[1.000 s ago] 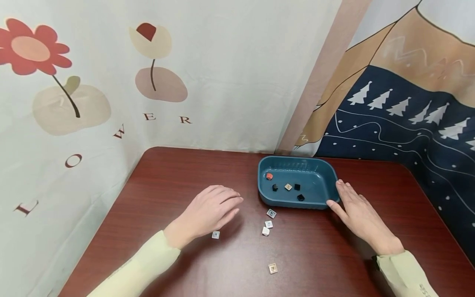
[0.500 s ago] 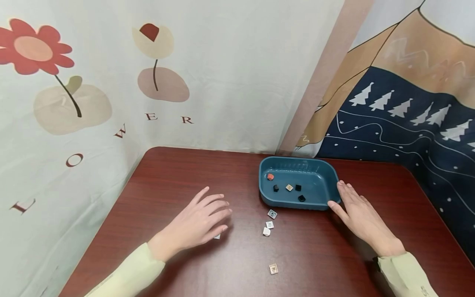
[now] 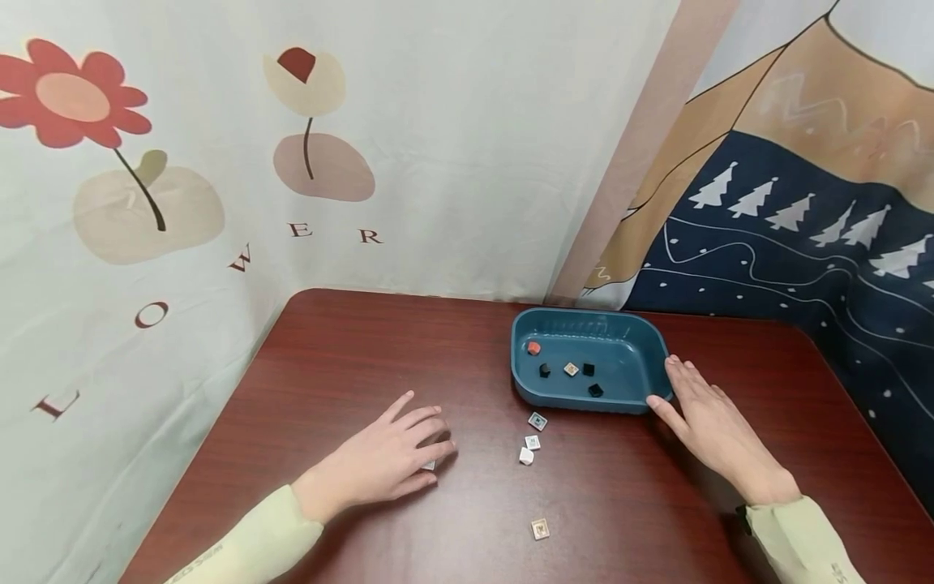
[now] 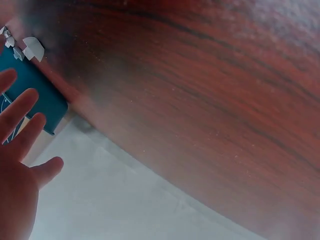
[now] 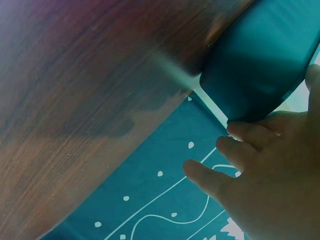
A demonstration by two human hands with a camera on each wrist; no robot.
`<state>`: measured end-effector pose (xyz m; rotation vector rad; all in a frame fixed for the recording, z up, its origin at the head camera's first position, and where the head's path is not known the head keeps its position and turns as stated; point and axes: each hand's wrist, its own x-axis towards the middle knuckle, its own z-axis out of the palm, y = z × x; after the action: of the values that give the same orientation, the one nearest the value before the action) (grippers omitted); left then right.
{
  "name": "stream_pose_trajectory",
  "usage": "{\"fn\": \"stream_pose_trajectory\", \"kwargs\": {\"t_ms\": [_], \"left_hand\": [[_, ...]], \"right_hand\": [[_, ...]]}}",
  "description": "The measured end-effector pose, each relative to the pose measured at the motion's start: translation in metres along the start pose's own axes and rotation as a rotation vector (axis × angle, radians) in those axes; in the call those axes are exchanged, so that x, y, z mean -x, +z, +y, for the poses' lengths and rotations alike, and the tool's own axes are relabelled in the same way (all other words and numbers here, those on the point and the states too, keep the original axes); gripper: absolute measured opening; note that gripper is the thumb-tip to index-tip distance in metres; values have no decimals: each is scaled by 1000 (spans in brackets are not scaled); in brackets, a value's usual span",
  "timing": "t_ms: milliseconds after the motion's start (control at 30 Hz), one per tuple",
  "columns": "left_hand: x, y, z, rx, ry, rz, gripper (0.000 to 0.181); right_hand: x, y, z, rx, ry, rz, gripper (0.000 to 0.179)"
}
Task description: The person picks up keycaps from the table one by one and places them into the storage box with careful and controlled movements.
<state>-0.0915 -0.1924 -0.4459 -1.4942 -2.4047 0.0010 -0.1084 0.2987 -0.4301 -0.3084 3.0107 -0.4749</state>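
My left hand point(image 3: 379, 458) reaches low over the table, fingers spread. A small white keycap point(image 3: 429, 465) shows between its thumb and forefinger, mostly covered by the hand; in the left wrist view that keycap point(image 4: 33, 48) stands apart from the visible fingertips. At the right end of a blue tray point(image 3: 584, 403), my right hand point(image 3: 711, 426) rests with fairly straight fingers along the side and the thumb at the front corner. Inside the tray lie a red keycap point(image 3: 534, 348), a beige one and several black keycaps point(image 3: 596, 390).
In front of the tray lie a grey keycap point(image 3: 537, 421), a white keycap point(image 3: 533, 443) and another white keycap point(image 3: 526, 457). Nearer the front is a beige keycap point(image 3: 540, 530). A printed curtain point(image 3: 452, 162) hangs behind the brown table point(image 3: 365, 341).
My left hand has drawn back left and come down over the white keycap, its fingers spreading on the way. The right hand has stayed at the tray's end.
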Motion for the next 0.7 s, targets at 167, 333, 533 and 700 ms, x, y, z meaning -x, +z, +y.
{"fn": "stream_pose_trajectory", "kwargs": {"t_ms": [167, 333, 533, 700], "left_hand": [[3, 3, 0, 4, 5, -6, 40], [5, 6, -1, 19, 16, -7, 28], [4, 7, -1, -10, 52, 15, 18], [4, 6, 0, -68, 72, 12, 13]], "right_hand": [[1, 1, 1, 0, -1, 4, 88], [1, 1, 1, -4, -4, 7, 88], [0, 1, 2, -4, -4, 10, 88], [0, 1, 1, -5, -5, 8, 88]]}}
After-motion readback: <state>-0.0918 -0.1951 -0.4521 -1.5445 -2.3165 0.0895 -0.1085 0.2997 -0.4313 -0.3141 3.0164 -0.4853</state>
